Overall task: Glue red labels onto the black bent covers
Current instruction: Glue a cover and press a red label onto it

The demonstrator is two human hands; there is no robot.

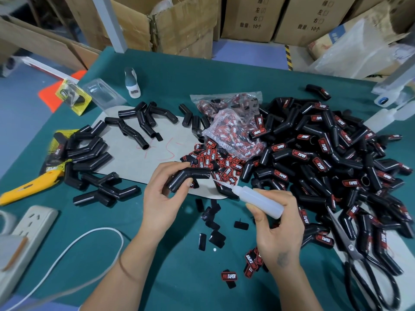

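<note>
From my seat: bare covers (pixel 94 158) are scattered left on the table (pixel 157 254), the big labelled pile (pixel 325 158) heaps up right, and a bag of labels (pixel 233 129) sits between them. Scissors (pixel 359 265) lie front-right, utility knife (pixel 27 187) far left, power strip (pixel 29 230) in front of it.

The left hand (pixel 162 194) is held up, fingers curled in a grip. The right hand (pixel 278 223) is raised too, fingers wrapped, thumb maybe pressed. Both forearms are bare.
</note>
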